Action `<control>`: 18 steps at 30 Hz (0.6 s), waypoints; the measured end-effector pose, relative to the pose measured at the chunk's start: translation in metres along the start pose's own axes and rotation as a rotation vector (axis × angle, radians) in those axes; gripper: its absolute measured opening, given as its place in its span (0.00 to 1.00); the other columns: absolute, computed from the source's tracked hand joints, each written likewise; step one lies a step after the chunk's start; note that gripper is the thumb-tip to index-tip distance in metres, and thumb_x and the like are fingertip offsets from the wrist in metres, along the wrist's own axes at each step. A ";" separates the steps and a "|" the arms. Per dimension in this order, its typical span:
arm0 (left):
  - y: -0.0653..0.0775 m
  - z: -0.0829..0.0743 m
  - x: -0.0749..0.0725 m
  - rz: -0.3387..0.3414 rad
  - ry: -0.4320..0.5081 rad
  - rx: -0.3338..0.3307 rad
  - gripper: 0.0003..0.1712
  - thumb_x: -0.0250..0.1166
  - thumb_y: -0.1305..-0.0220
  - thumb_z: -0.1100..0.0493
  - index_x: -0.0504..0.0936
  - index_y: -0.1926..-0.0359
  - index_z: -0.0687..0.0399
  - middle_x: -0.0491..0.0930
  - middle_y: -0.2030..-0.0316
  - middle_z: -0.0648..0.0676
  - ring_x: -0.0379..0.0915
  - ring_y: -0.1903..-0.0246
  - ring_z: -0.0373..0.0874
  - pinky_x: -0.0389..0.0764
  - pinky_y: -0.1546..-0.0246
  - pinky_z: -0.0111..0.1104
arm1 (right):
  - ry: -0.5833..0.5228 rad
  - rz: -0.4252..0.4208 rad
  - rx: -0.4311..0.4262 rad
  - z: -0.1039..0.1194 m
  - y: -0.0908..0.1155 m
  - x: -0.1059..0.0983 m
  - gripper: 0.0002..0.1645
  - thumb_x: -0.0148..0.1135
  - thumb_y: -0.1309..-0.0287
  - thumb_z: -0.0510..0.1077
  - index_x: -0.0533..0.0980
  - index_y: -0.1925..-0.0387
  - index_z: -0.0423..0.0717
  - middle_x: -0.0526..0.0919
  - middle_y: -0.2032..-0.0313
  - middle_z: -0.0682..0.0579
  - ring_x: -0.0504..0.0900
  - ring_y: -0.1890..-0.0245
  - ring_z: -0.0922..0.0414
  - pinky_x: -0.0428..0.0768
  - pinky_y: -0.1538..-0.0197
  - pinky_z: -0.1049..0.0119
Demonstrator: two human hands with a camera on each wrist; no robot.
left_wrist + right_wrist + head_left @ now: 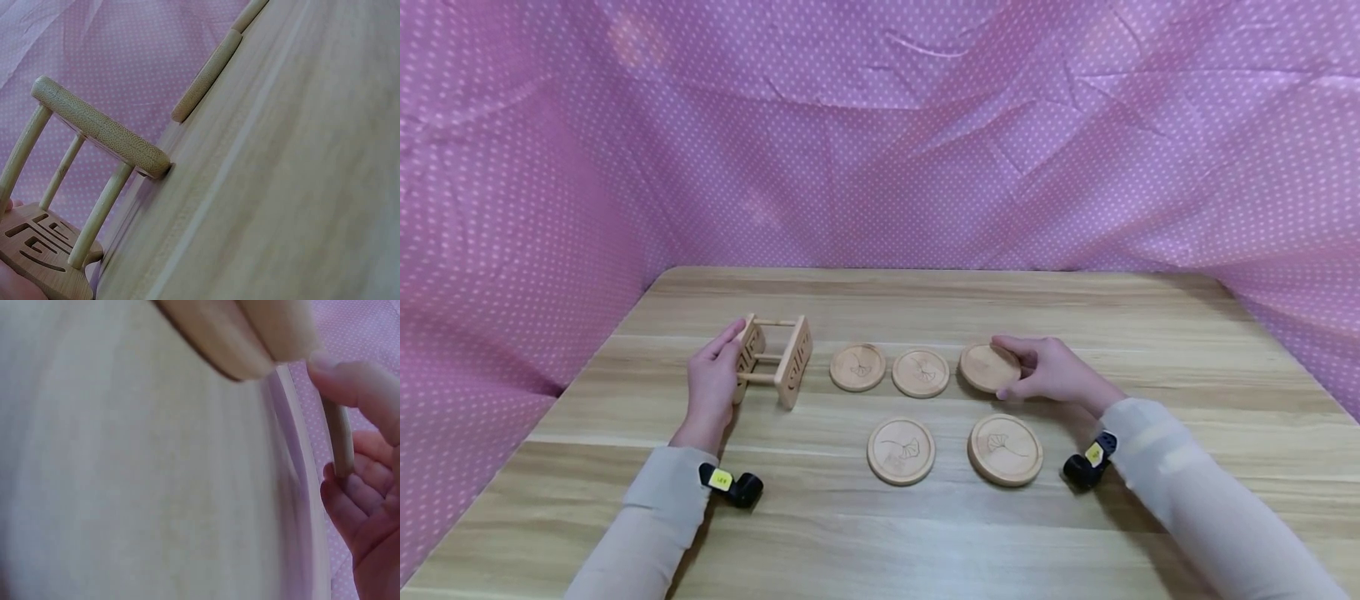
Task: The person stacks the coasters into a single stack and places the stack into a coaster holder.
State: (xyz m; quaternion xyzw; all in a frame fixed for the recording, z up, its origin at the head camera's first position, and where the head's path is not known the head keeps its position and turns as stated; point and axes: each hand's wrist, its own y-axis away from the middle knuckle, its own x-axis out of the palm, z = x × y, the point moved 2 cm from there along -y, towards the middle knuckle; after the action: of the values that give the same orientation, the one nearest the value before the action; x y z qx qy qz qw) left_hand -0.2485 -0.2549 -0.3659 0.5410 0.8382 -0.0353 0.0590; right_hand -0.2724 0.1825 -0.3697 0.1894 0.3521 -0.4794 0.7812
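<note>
A small wooden coaster rack (778, 360) stands on the table's left part, with two end panels joined by dowels. My left hand (728, 352) holds its left end panel; the left wrist view shows the carved panel (37, 247) against my hand and the far panel (100, 132) on the table. My right hand (1006, 367) pinches a round wooden coaster (981, 367) by its right edge, tilted up off the table. That coaster's rim (340, 440) shows between thumb and fingers in the right wrist view. Several more coasters lie flat: two (857, 367) (921, 372) in the same row, two (901, 451) (1005, 449) nearer me.
The light wooden table (925, 542) is enclosed by pink dotted cloth (880, 150) at the back and both sides. A coaster's edge (206, 78) shows beyond the rack in the left wrist view. Black wrist cameras (732, 485) (1090, 462) hang under both sleeves.
</note>
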 end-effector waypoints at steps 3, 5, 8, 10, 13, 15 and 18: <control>-0.001 0.001 0.000 -0.001 -0.002 0.005 0.21 0.49 0.32 0.57 0.72 0.39 0.46 0.65 0.36 0.45 0.56 0.34 0.40 0.60 0.34 0.34 | -0.029 0.013 -0.029 0.002 0.002 0.000 0.54 0.76 0.64 0.52 0.62 0.36 0.37 0.67 0.37 0.41 0.68 0.39 0.45 0.69 0.39 0.54; -0.001 0.001 0.000 -0.004 -0.001 0.008 0.21 0.49 0.32 0.57 0.72 0.40 0.46 0.65 0.36 0.45 0.56 0.35 0.40 0.60 0.34 0.33 | -0.045 0.020 -0.038 0.002 0.004 0.000 0.54 0.76 0.64 0.52 0.63 0.36 0.37 0.66 0.37 0.41 0.68 0.39 0.45 0.69 0.39 0.55; -0.001 0.001 0.001 -0.005 0.001 0.012 0.21 0.49 0.32 0.57 0.72 0.40 0.46 0.65 0.36 0.45 0.56 0.35 0.40 0.61 0.34 0.33 | -0.079 0.030 -0.043 0.003 0.006 0.001 0.54 0.77 0.66 0.51 0.63 0.37 0.37 0.67 0.37 0.41 0.69 0.40 0.45 0.69 0.39 0.55; 0.000 0.001 0.001 -0.005 0.002 0.014 0.21 0.49 0.32 0.57 0.72 0.40 0.47 0.65 0.36 0.45 0.56 0.35 0.40 0.61 0.34 0.33 | -0.084 0.033 -0.050 0.003 0.007 0.001 0.53 0.78 0.66 0.51 0.64 0.37 0.37 0.68 0.38 0.41 0.70 0.40 0.45 0.69 0.40 0.55; 0.000 0.000 0.000 -0.005 0.002 0.014 0.21 0.49 0.32 0.57 0.72 0.40 0.47 0.65 0.36 0.46 0.57 0.35 0.40 0.61 0.34 0.33 | -0.083 0.035 -0.059 0.005 0.010 0.001 0.52 0.78 0.67 0.49 0.66 0.38 0.39 0.70 0.39 0.42 0.71 0.41 0.47 0.70 0.40 0.55; 0.001 0.000 0.000 -0.005 0.007 0.014 0.21 0.49 0.32 0.57 0.72 0.40 0.47 0.65 0.36 0.46 0.57 0.35 0.41 0.61 0.34 0.34 | -0.077 0.036 -0.067 0.006 0.011 0.001 0.51 0.78 0.67 0.48 0.67 0.39 0.39 0.71 0.40 0.43 0.71 0.41 0.47 0.69 0.39 0.53; 0.002 0.001 0.000 -0.004 0.015 0.015 0.21 0.49 0.32 0.58 0.72 0.40 0.48 0.65 0.36 0.47 0.58 0.35 0.42 0.62 0.35 0.34 | -0.087 0.047 -0.075 0.006 0.013 0.001 0.50 0.78 0.68 0.46 0.67 0.39 0.39 0.71 0.40 0.44 0.71 0.41 0.47 0.68 0.38 0.52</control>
State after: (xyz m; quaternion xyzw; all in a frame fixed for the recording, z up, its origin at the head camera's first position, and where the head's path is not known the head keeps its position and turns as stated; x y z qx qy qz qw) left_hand -0.2470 -0.2539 -0.3667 0.5401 0.8393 -0.0374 0.0485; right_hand -0.2583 0.1843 -0.3667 0.1471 0.3310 -0.4552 0.8134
